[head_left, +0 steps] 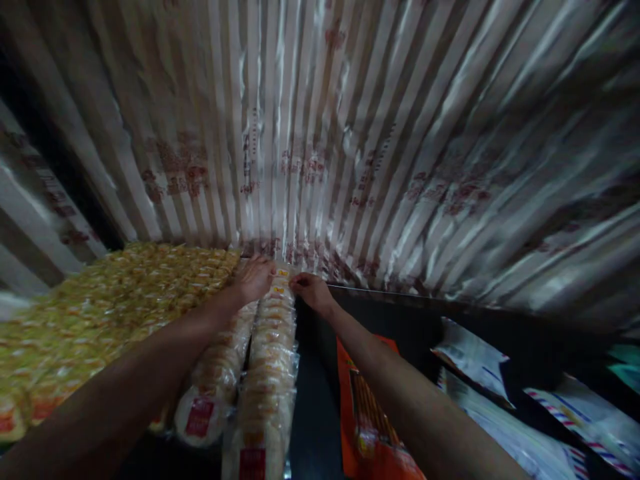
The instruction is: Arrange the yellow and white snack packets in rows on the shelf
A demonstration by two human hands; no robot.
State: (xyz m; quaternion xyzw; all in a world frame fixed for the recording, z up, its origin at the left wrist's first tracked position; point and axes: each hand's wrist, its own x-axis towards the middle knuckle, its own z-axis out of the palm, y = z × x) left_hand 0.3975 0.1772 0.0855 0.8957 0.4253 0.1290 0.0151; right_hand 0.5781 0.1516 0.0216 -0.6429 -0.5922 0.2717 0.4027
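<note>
Two long rows of clear-wrapped, round pale cakes run away from me, the left row (220,367) beside the right row (273,360). Red and yellow labels show on some wrappers. At the far end of the right row, my left hand (257,277) reaches in from the left with fingers curled against a wrapped cake (283,272). From the other side, my right hand (313,291) pinches at the wrapper edge there. Both hands are closed, and their fingertips are partly hidden and blurred.
Many yellow-wrapped packets (125,300) fill the left side. An orange packet (350,400) of brown sticks lies under my right forearm. White packets (473,357) are at the right on the dark surface (315,387). Striped, printed plastic sheeting (310,133) rises behind.
</note>
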